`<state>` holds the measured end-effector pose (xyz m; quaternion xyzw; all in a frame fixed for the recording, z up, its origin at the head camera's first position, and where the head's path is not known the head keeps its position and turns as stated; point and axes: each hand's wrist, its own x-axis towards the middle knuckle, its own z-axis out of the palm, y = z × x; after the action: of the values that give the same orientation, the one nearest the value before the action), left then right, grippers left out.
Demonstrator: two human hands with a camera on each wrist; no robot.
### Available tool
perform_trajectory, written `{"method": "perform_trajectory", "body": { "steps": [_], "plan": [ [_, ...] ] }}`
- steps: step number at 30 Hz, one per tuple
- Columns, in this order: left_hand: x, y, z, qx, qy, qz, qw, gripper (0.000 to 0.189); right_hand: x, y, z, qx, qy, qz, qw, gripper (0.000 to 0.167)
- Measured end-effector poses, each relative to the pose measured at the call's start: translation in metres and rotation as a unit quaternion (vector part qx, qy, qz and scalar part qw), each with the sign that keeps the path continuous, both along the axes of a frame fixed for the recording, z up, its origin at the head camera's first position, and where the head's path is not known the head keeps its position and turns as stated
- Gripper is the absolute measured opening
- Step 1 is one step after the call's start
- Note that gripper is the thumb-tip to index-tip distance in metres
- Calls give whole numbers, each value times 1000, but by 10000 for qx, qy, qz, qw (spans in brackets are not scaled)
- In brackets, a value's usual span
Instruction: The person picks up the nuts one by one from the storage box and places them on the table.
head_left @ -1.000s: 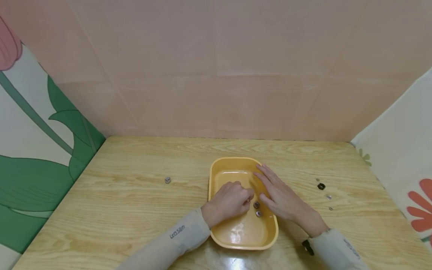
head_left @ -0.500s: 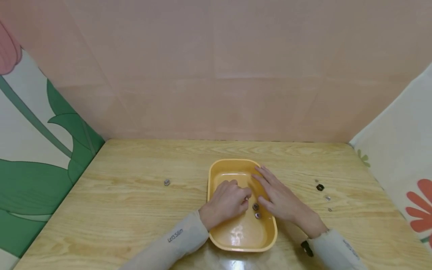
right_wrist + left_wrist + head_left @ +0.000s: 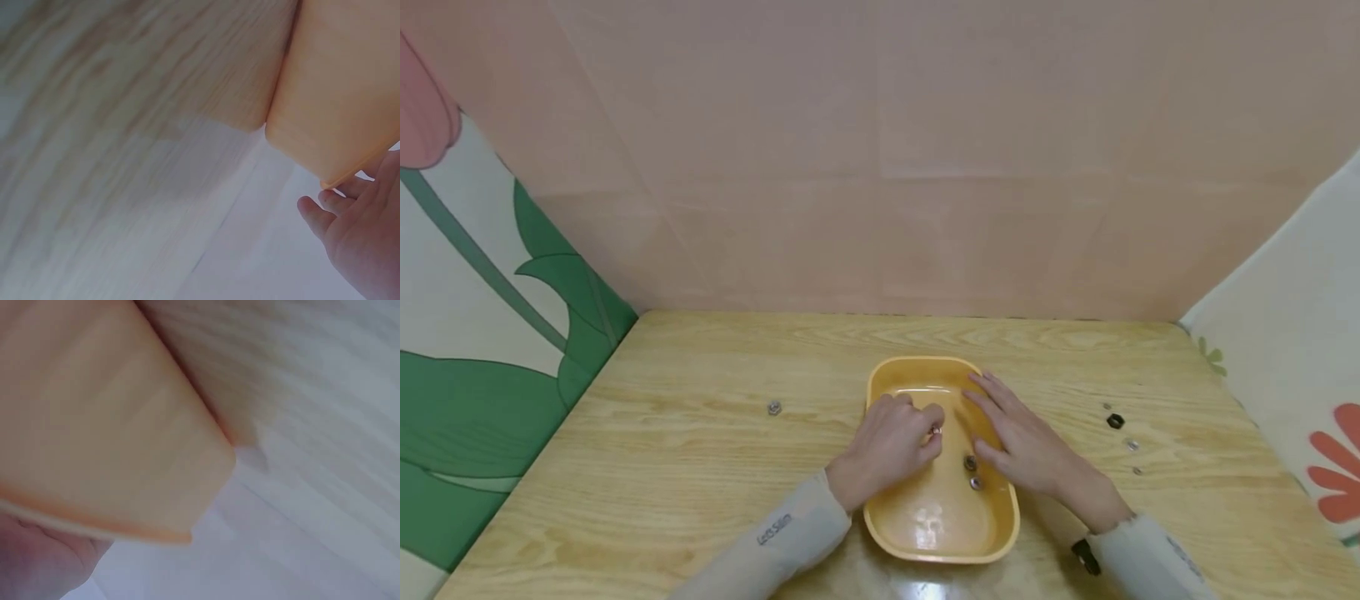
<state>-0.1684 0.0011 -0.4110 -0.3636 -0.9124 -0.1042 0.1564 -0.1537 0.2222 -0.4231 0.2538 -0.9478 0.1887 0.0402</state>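
Over the inside of a yellow plastic tray (image 3: 925, 521), my left hand (image 3: 887, 442) pinches a small shiny metal nut (image 3: 935, 431) between thumb and curled forefinger; the fingers hide most of it. My right hand (image 3: 1030, 446) lies across the tray's right rim, its fingers spread and fairly straight, with nothing gripped. Near its thumb, a dark metal nut (image 3: 970, 462) and a silver nut (image 3: 975, 482) lie on the tray floor. In the left wrist view the tray's outer wall (image 3: 125, 425) covers most of the left hand (image 3: 47, 562). The right wrist view shows the right fingers (image 3: 315, 215) at the rim.
A silver nut (image 3: 774, 407) lies on the wooden table (image 3: 700, 467) left of the tray. On the right are a black nut (image 3: 1116, 421) and several small metal pieces, such as a silver one (image 3: 1132, 445). A pink wall covering (image 3: 880, 167) rises behind.
My left hand has shifted a little left inside the tray, away from the right hand, with the nut pinched in it. The right hand and the nuts in the tray stay in place.
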Motion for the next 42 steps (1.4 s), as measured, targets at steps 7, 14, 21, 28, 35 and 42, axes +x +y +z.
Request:
{"method": "perform_trajectory", "body": {
  "steps": [7,14,21,28,35,42],
  "plan": [
    [-6,-16,10,375,375,53,9986,5,0,0,0,0,-24,-58,10000,60],
    [-11,-35,18,765,541,195,9954,3,0,3,0,-25,65,-66,10000,70],
    [-14,-53,21,771,565,395,9946,3,-1,4,-1,-19,27,-95,9999,73],
    [-16,-75,22,767,568,693,9930,2,-1,3,-3,-83,92,-58,9999,72],
    [-16,-94,19,767,201,1072,9911,3,-1,2,-2,-88,20,-63,9999,73],
    [-16,-106,13,721,-167,1256,9893,4,0,2,-1,-88,-21,-53,9999,73]
  ]
}}
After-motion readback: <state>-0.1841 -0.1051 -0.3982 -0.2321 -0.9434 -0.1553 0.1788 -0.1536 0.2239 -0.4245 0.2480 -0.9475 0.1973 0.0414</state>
